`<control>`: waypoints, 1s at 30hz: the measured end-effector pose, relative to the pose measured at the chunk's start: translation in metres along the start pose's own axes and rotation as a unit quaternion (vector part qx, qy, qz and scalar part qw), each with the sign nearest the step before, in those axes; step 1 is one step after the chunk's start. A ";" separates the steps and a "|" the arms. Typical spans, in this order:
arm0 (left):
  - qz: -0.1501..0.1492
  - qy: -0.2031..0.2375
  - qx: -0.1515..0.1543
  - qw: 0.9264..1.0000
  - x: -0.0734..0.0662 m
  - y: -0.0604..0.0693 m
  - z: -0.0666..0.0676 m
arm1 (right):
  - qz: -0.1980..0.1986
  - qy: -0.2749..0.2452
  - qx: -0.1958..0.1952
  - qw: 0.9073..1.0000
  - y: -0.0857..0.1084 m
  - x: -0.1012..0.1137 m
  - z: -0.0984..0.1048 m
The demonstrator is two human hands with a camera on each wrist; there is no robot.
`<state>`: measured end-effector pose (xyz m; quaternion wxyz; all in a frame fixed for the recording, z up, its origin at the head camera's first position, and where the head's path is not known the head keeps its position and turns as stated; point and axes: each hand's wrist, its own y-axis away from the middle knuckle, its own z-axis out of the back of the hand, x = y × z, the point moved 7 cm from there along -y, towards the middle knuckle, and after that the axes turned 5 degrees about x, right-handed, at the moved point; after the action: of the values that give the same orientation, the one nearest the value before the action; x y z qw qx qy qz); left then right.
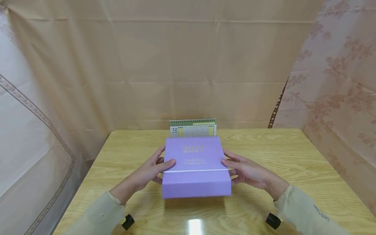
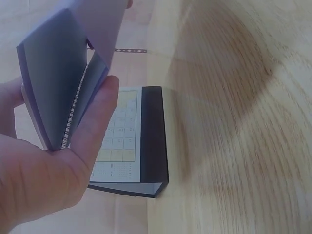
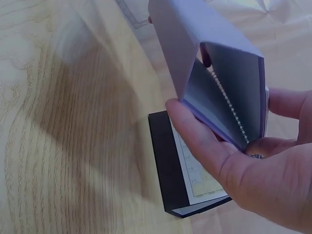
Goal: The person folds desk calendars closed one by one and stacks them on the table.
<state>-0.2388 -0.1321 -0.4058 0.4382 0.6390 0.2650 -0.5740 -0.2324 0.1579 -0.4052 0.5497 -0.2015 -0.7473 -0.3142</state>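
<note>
A purple desk calendar (image 1: 194, 182) marked 2027, spiral-bound along its far edge, is held above the table between both hands. My left hand (image 1: 147, 171) grips its left side, thumb on the front cover, fingers behind. On the right side my right hand (image 1: 249, 171) holds it the same way. Both wrist views show the folded stand of the purple calendar (image 2: 53, 73) (image 3: 224, 48) as a hollow triangle. Behind it stands a second calendar (image 1: 193, 130) with a green top and the number 12; its base strip (image 2: 155, 136) (image 3: 168, 156) looks black in the wrist views.
The wooden table (image 1: 123, 147) reaches back to a beige curtain (image 1: 164, 58). Patterned cloth (image 1: 337, 81) hangs at the right and pale cloth (image 1: 29, 137) at the left. Small black objects (image 1: 128, 222) (image 1: 273, 221) show beside both sleeves.
</note>
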 end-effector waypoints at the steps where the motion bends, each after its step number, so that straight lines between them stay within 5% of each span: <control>1: 0.002 -0.004 -0.002 1.000 0.000 0.000 0.000 | 0.001 0.000 0.002 1.000 0.000 0.000 0.000; 15: 0.007 -0.005 -0.013 1.000 0.003 -0.001 0.000 | -0.002 -0.003 0.006 1.000 -0.003 -0.006 0.003; 30: -0.009 -0.008 0.008 1.000 -0.001 -0.001 -0.003 | 0.010 -0.003 0.008 1.000 -0.002 -0.006 0.006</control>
<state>-0.2388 -0.1289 -0.4054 0.4303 0.6350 0.2628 -0.5853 -0.2360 0.1605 -0.4124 0.5521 -0.2057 -0.7494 -0.3021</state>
